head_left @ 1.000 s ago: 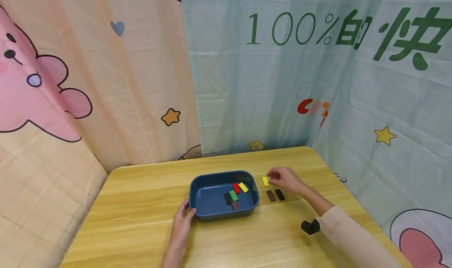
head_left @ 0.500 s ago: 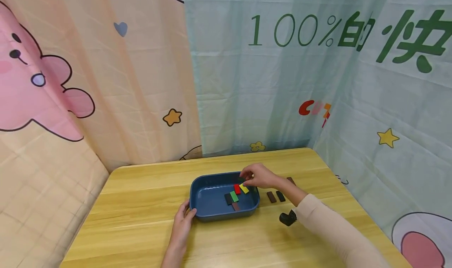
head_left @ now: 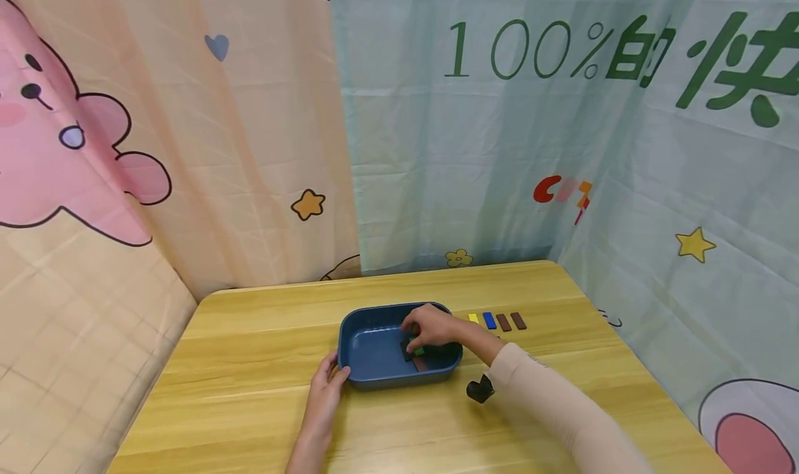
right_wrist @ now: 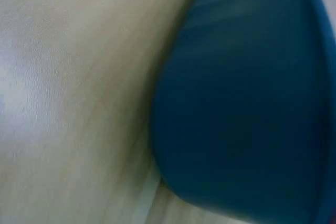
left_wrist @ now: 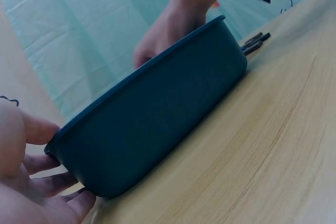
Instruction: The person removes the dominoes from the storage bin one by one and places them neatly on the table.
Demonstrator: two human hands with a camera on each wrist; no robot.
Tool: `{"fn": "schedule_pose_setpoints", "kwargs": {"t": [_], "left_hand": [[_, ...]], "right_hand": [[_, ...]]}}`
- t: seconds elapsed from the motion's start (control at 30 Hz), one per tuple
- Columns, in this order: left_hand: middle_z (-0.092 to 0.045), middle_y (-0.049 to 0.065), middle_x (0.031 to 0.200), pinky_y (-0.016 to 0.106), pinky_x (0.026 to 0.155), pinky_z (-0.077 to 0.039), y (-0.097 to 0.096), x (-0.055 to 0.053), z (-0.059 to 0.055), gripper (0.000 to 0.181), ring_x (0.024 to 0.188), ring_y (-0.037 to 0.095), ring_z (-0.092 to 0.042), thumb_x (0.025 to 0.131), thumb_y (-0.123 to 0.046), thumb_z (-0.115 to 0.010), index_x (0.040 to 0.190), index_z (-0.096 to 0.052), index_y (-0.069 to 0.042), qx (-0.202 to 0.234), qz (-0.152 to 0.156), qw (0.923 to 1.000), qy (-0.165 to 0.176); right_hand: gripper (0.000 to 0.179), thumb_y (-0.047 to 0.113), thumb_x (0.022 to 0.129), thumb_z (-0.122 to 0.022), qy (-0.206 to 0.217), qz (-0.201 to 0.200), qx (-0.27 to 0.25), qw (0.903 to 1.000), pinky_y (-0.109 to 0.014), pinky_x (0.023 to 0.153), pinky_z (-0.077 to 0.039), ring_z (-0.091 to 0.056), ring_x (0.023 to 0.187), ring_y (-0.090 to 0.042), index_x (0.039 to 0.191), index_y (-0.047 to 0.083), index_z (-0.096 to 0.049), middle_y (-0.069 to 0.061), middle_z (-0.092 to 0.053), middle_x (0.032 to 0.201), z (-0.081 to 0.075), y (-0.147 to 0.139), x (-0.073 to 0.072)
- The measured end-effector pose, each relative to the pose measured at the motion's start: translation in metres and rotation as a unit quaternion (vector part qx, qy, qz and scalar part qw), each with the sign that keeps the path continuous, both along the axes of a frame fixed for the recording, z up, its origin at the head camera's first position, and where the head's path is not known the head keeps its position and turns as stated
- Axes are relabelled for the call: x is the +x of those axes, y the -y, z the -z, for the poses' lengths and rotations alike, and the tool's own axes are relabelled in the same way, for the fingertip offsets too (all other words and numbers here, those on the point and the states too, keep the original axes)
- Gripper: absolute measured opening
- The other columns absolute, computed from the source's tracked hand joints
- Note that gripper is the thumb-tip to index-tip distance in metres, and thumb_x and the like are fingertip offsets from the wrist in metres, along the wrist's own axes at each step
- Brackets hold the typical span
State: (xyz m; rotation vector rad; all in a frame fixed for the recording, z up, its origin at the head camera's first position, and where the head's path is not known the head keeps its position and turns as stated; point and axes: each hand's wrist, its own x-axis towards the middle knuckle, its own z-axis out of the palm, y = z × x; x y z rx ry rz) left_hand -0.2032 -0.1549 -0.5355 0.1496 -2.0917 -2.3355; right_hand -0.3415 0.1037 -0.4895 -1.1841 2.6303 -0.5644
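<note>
A deep blue plastic bin [head_left: 370, 384] stands on the table. My left hand [head_left: 324, 391] grips its left end; in the left wrist view, thumb at the rim and fingers bent against the outer wall. My right hand [head_left: 431, 327] reaches down inside the bin over small flat tiles, thumb and forefinger apart. A black tile [head_left: 406, 351], a green tile [head_left: 419, 351] and a brown tile [head_left: 421, 364] show by its fingertips. The hand covers the bin's right inner part. The right wrist view shows the bin's blurred outer wall [right_wrist: 236, 108].
Right of the bin, a yellow tile [head_left: 473, 318], a blue tile [head_left: 490, 320] and two brown tiles [head_left: 503, 323] lie in a row, just beyond the right forearm. A black wrist camera [head_left: 480, 389] hangs below that wrist. Curtains [head_left: 437, 148] enclose the wooden table [head_left: 250, 404].
My right hand has left the yellow tile on the table, moved left over the bin and gone down inside it. The left hand stays on the bin's end.
</note>
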Motion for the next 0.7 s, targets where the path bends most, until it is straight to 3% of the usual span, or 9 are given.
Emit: {"fn": "schedule_pose_setpoints", "kwargs": {"t": [0.2, 0.37, 0.7], "left_hand": [[-0.022, 0.034, 0.162, 0.058, 0.119, -0.026, 0.000, -0.001, -0.001, 0.054, 0.149, 0.047, -0.026, 0.108, -0.004, -0.045, 0.156, -0.026, 0.012, 0.002, 0.001, 1.0000, -0.005], [-0.023, 0.034, 0.161, 0.057, 0.119, -0.026, 0.000, -0.001, -0.002, 0.054, 0.148, 0.047, -0.028, 0.108, -0.004, -0.045, 0.156, -0.026, 0.012, 0.005, 0.002, 0.9999, -0.009], [-0.026, 0.034, 0.161, 0.057, 0.119, -0.027, 0.000, 0.000, 0.001, 0.053, 0.147, 0.046, -0.029, 0.108, -0.003, -0.045, 0.156, -0.027, 0.012, 0.006, -0.002, 1.0000, -0.007]], "right_hand": [[0.042, 0.027, 0.084, -0.090, -0.013, -0.016, 0.046, 0.9987, -0.026, 0.083, -0.056, -0.066, 0.095, -0.011, 0.116, 0.004, -0.077, -0.003, -0.074, 0.108, 0.008, 0.010, -0.003], [0.032, 0.026, 0.084, -0.089, -0.007, -0.003, 0.047, 0.9989, -0.025, 0.080, -0.054, -0.061, 0.087, -0.008, 0.109, 0.009, -0.076, 0.004, -0.070, 0.098, 0.009, 0.015, -0.004], [0.014, 0.010, 0.092, -0.080, 0.028, 0.019, -0.041, 0.9986, -0.023, 0.071, -0.052, -0.057, 0.077, -0.007, 0.101, 0.015, -0.070, 0.010, -0.062, 0.084, 0.013, 0.014, -0.004]]}}
